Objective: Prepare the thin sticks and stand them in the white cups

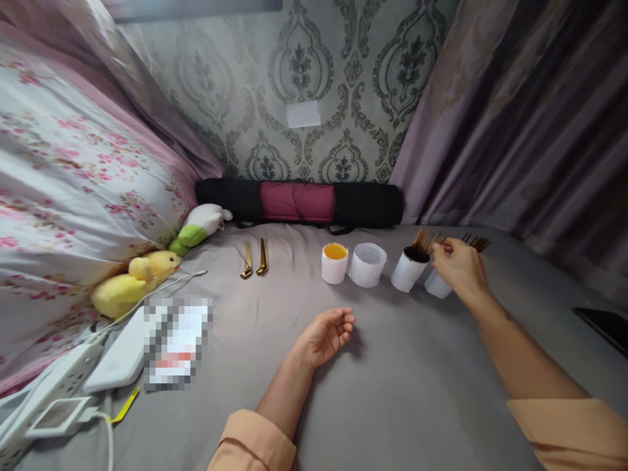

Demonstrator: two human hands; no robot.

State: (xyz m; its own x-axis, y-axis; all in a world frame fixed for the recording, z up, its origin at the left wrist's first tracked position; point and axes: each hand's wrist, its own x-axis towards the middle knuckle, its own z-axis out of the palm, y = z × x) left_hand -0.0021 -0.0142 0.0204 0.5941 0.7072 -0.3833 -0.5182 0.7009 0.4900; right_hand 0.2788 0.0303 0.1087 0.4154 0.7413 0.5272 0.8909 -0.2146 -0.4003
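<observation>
Several white cups stand in a row on the grey bedsheet (275,366). One cup (334,263) has a yellow inside, the one beside it (367,264) looks empty, and a third cup (409,268) holds brown sticks. My right hand (458,267) is closed in a pinch on brown sticks (477,243) over the last cup (436,285), which it partly hides. My left hand (326,337) rests on the sheet, palm up, fingers loosely curled and holding nothing. Two gold utensils (255,260) lie to the left of the cups.
A black and maroon roll (299,201) lies along the wall. Plush toys (142,273), a floral pillow (73,176), a white power strip (53,386) and a cable sit at the left. A dark flat object (606,327) lies at the right edge.
</observation>
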